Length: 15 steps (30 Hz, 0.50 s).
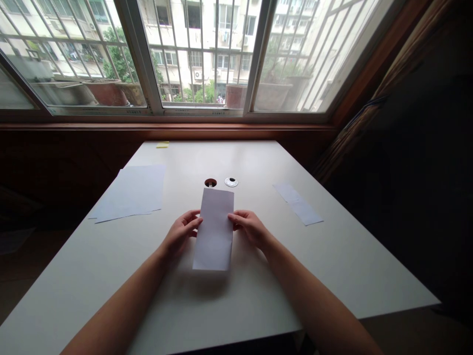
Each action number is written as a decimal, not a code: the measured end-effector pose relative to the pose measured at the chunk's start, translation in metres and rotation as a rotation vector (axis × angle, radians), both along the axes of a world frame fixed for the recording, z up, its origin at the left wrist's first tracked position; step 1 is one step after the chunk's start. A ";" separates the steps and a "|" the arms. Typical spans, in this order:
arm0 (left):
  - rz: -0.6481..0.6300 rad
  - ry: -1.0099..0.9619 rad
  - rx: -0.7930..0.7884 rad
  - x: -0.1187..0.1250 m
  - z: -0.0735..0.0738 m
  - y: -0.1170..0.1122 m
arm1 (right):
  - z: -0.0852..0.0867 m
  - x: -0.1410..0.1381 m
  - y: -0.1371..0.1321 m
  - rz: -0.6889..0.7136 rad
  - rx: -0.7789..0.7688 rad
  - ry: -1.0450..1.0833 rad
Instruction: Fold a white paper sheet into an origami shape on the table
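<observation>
Paper [214,241], one: my left grip [183,229] and right grip [252,228] pinch opposite long edges, tabletop [121,256] spreading beyond each.

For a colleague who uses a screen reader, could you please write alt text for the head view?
The left hand and right hand hold a rectangular piece of paper by its long sides above a white table; larger paper sheets lie left, a paper strip right, and a barred window stands beyond.
</observation>
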State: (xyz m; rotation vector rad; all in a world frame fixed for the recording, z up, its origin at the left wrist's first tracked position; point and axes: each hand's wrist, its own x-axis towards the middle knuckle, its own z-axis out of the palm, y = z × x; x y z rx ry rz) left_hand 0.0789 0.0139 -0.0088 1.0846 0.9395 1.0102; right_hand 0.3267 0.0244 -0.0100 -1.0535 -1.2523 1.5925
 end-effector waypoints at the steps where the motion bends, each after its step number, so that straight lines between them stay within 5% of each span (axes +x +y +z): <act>1: -0.011 0.004 -0.008 0.000 0.001 -0.001 | 0.001 0.000 -0.001 0.034 -0.002 -0.013; 7: 0.042 0.014 -0.001 -0.001 -0.003 0.001 | 0.006 -0.002 -0.006 0.175 -0.021 -0.055; 15: -0.012 0.077 0.039 -0.003 -0.004 0.002 | 0.000 -0.003 -0.001 -0.037 -0.055 -0.018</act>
